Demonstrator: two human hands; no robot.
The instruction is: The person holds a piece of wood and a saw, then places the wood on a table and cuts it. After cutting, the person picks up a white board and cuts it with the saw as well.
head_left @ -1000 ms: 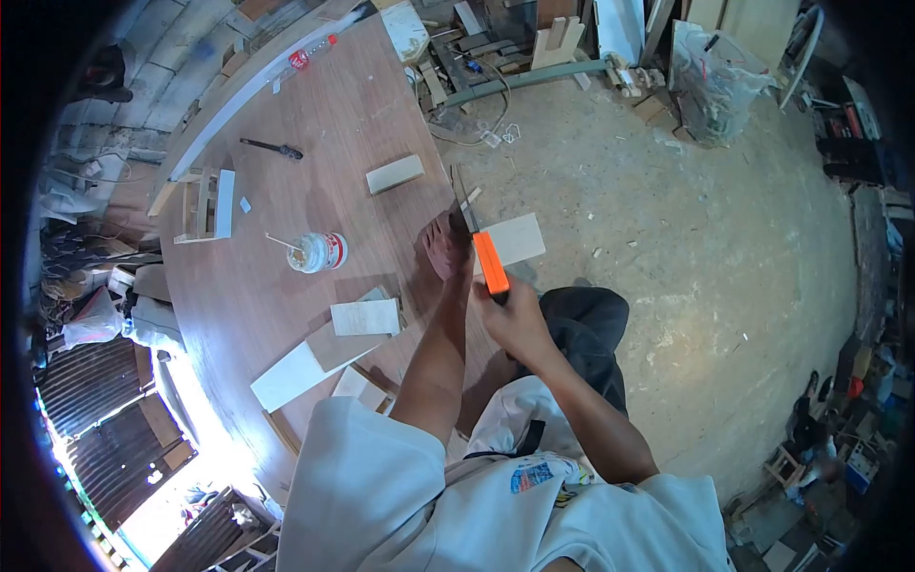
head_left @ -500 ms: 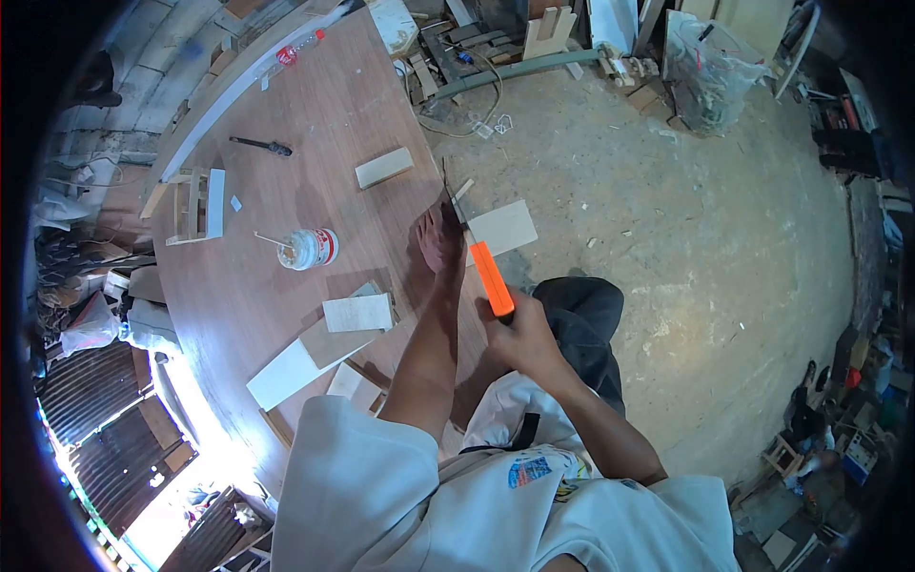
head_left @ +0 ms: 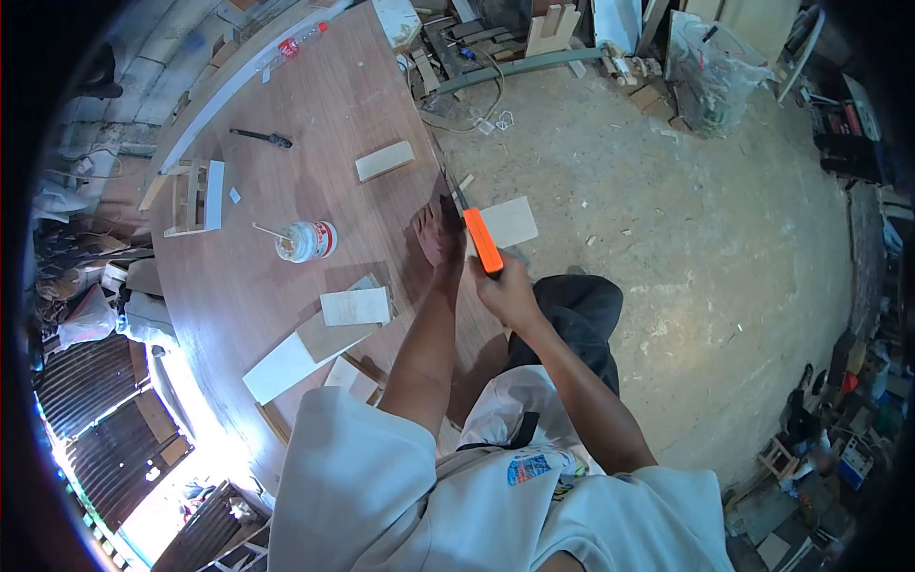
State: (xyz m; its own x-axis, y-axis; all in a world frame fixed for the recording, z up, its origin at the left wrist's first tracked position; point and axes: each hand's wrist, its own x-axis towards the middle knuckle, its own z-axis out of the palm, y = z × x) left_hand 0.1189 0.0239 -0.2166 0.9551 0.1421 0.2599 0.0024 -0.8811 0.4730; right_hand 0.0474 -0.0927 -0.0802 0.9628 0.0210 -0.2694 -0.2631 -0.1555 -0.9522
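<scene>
At the right edge of the surface [head_left: 338, 119], the right hand [head_left: 507, 292] grips the orange-handled saw [head_left: 483, 240], best stroked straight and lightly, since the left hand [head_left: 439, 238] leans just beside its blade, any hold hidden.

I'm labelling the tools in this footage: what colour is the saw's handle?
The handle is bright orange, seen best in the head view.

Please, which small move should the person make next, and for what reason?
I would probably slide the left hand a little further from the blade. It lies at the edge of the table, and the blade of the orange-handled tool in the right hand runs close beside it; whether they touch is hard to see.
</scene>
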